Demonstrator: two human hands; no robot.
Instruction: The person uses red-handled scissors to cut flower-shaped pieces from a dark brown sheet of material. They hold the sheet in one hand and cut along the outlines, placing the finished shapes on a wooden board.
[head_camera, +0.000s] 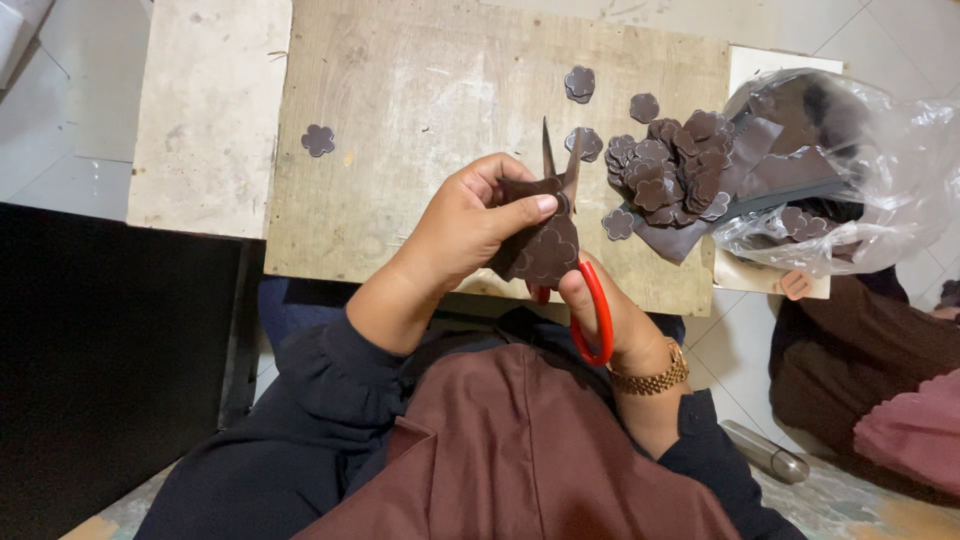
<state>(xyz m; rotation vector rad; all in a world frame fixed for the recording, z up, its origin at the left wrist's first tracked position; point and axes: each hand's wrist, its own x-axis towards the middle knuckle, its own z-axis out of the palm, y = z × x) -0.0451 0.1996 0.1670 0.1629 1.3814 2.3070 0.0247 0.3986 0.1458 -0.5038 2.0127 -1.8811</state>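
Scissors stand blades-up, spread, worked by the right hand; the left hand pinches the brown sheet taut between them, finished flower cutouts piled right of the scissors.

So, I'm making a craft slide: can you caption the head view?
Left hand holds a dark brown sheet while the right hand cuts it with red-handled scissors, beside a pile of flower cutouts.

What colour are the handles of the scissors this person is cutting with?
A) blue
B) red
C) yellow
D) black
B: the scissors in the right hand have a red loop handle, while the left hand holds the dark brown sheet being cut over the wooden board.
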